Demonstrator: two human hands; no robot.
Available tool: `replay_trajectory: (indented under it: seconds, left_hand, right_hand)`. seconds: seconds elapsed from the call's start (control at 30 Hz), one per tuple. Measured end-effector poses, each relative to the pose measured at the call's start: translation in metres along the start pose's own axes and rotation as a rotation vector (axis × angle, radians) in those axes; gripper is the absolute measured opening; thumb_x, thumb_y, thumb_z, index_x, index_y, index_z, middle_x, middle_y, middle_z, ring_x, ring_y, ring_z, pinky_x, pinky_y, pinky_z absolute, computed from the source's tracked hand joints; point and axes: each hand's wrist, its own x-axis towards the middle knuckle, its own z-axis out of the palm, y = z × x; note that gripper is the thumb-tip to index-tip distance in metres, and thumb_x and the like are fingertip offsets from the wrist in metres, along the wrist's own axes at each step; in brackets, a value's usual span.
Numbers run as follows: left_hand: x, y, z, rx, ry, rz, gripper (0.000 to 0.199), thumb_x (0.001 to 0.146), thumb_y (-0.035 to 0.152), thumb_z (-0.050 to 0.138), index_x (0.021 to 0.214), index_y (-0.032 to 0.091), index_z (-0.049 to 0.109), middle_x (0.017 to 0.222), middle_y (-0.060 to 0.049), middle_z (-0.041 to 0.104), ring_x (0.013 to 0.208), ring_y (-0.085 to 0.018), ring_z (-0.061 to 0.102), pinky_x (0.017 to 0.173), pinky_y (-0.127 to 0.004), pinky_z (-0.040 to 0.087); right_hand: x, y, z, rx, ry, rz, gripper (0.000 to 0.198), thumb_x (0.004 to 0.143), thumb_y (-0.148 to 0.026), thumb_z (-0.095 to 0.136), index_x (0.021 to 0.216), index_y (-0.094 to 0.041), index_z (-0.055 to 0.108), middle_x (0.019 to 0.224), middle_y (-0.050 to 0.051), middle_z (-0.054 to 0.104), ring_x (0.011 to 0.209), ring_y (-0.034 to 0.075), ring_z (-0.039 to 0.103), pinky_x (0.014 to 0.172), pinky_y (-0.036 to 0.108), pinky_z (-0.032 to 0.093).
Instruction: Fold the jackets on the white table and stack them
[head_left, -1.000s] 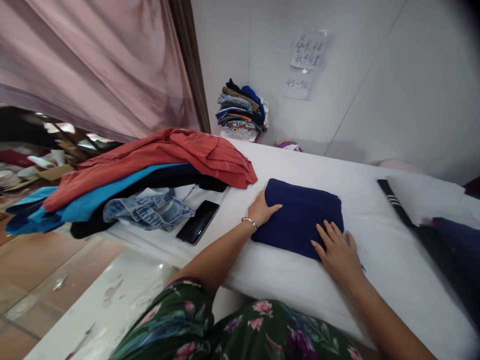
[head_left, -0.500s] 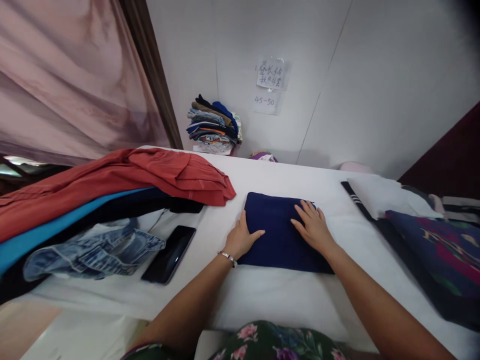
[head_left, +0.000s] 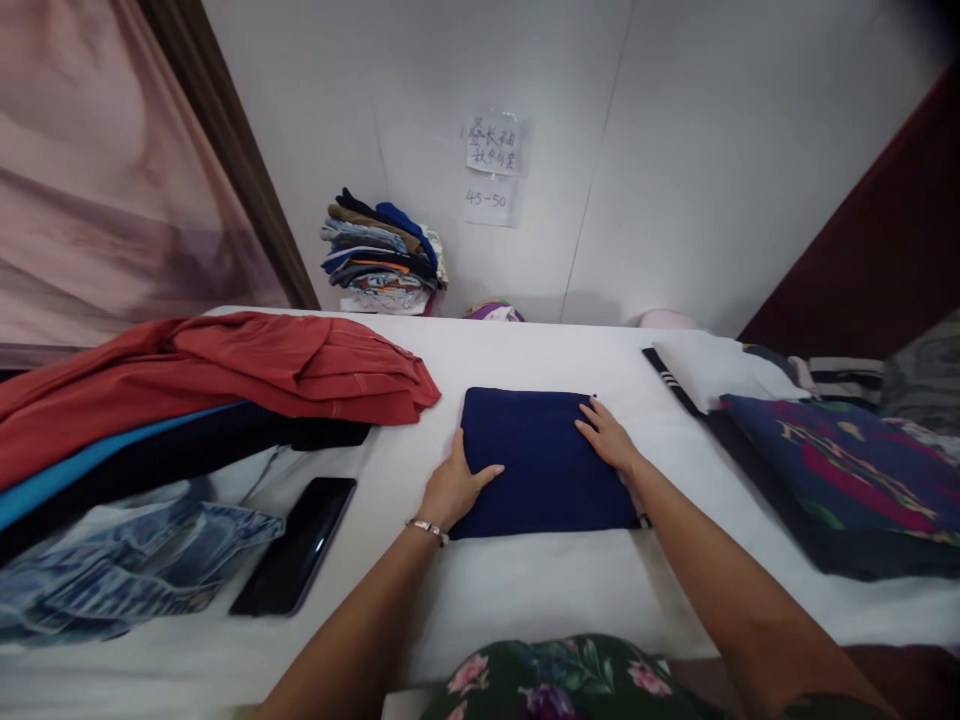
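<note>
Fingers flat and loosely spread, not pinching: left hand (head_left: pixel 454 485) on the left edge of the folded navy garment (head_left: pixel 541 462), right hand (head_left: pixel 609 436) on its right edge; garment lies mid-bench (head_left: pixel 540 585), phone (head_left: pixel 294 545) left.

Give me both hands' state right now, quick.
Left hand: open, lying flat on the left edge of the folded navy blue cloth, holding nothing.
Right hand: open, fingers spread flat on the cloth's right side, holding nothing.

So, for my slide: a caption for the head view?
Both hands, left and right, press flat on a folded navy garment on the white table.
</note>
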Motion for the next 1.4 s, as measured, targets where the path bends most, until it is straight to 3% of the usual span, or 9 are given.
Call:
replay_trajectory:
  seconds: [0.2, 0.4, 0.67, 0.8, 0.9, 1.0, 1.13, 1.3, 1.4]
  left_hand:
    - [0.002, 0.001, -0.002, 0.024, -0.001, -0.011, 0.098, 0.083, 0.064, 0.058, 0.156, 0.016, 0.014, 0.119, -0.017, 0.07, 0.106, -0.033, 0.068, 0.08, -0.035, 0.048]
    - [0.003, 0.001, -0.003, 0.035, -0.002, -0.01, 0.099, 0.082, 0.067, 0.057, 0.156, 0.017, 0.015, 0.094, -0.011, 0.074, 0.09, -0.032, 0.071, 0.072, -0.034, 0.049]
    - [0.007, -0.003, -0.004, -0.037, 0.019, -0.011, 0.096, 0.081, 0.069, 0.056, 0.155, 0.018, 0.021, 0.104, -0.012, 0.074, 0.095, -0.031, 0.071, 0.08, -0.037, 0.052]
    - [0.011, -0.008, -0.007, -0.154, 0.013, -0.049, 0.092, 0.081, 0.066, 0.059, 0.152, 0.018, 0.027, 0.12, -0.015, 0.07, 0.106, -0.03, 0.069, 0.088, -0.038, 0.052]
    - [0.012, -0.01, -0.007, -0.228, 0.007, -0.035, 0.081, 0.081, 0.064, 0.06, 0.146, 0.021, 0.037, 0.129, -0.013, 0.066, 0.111, -0.029, 0.067, 0.093, -0.037, 0.052]
    - [0.013, -0.01, -0.003, -0.285, 0.028, -0.007, 0.075, 0.082, 0.058, 0.063, 0.143, 0.022, 0.039, 0.132, -0.012, 0.064, 0.114, -0.028, 0.065, 0.096, -0.038, 0.051]
    - [0.006, -0.008, 0.008, -0.342, 0.05, 0.047, 0.073, 0.082, 0.052, 0.065, 0.143, 0.022, 0.039, 0.132, -0.012, 0.065, 0.115, -0.026, 0.065, 0.099, -0.038, 0.05]
    - [0.001, -0.008, 0.013, -0.345, -0.014, 0.043, 0.079, 0.079, 0.057, 0.068, 0.144, 0.022, 0.04, 0.128, -0.011, 0.068, 0.111, -0.026, 0.067, 0.097, -0.036, 0.052]
    - [0.019, -0.007, 0.003, -0.278, -0.017, 0.009, 0.075, 0.08, 0.063, 0.062, 0.139, 0.02, 0.048, 0.126, -0.013, 0.069, 0.112, -0.028, 0.067, 0.097, -0.037, 0.051]
  right_hand:
    - [-0.017, 0.008, -0.006, 0.084, 0.011, 0.17, 0.066, 0.097, -0.05, 0.037, 0.153, -0.014, 0.036, 0.16, 0.013, 0.033, 0.149, 0.024, 0.025, 0.121, 0.039, 0.021]
    - [-0.054, 0.01, -0.016, 0.043, 0.067, 0.34, 0.07, 0.094, -0.059, 0.041, 0.149, -0.016, 0.043, 0.154, 0.016, 0.041, 0.145, 0.033, 0.034, 0.118, 0.05, 0.024]
    - [-0.086, 0.025, -0.017, 0.654, 0.192, 0.427, 0.085, 0.074, -0.048, 0.074, 0.149, -0.02, 0.044, 0.142, 0.013, 0.057, 0.125, 0.029, 0.059, 0.106, 0.042, 0.046]
    - [-0.095, 0.02, -0.026, 1.085, 0.102, 0.596, 0.091, 0.073, -0.04, 0.078, 0.15, -0.015, 0.038, 0.129, 0.015, 0.066, 0.108, 0.028, 0.069, 0.089, 0.037, 0.058]
    - [-0.097, 0.012, -0.033, 1.226, -0.004, 0.588, 0.079, 0.072, -0.036, 0.08, 0.142, -0.017, 0.048, 0.122, 0.012, 0.071, 0.104, 0.026, 0.071, 0.085, 0.034, 0.059]
    - [-0.097, 0.007, -0.037, 1.252, -0.07, 0.485, 0.066, 0.071, -0.033, 0.081, 0.131, -0.02, 0.057, 0.118, 0.008, 0.073, 0.101, 0.026, 0.072, 0.083, 0.034, 0.06]
    - [-0.099, 0.011, -0.043, 1.21, 0.049, 0.432, 0.066, 0.068, -0.027, 0.08, 0.13, -0.022, 0.059, 0.115, 0.005, 0.074, 0.099, 0.026, 0.072, 0.082, 0.034, 0.061]
    - [-0.107, 0.029, -0.044, 1.154, 0.017, 0.506, 0.063, 0.068, -0.026, 0.08, 0.128, -0.022, 0.061, 0.111, 0.005, 0.075, 0.094, 0.026, 0.074, 0.078, 0.034, 0.062]
    - [-0.108, 0.032, -0.04, 1.143, 0.022, 0.533, 0.062, 0.071, -0.027, 0.079, 0.13, -0.023, 0.06, 0.116, 0.006, 0.074, 0.095, 0.026, 0.073, 0.078, 0.034, 0.062]
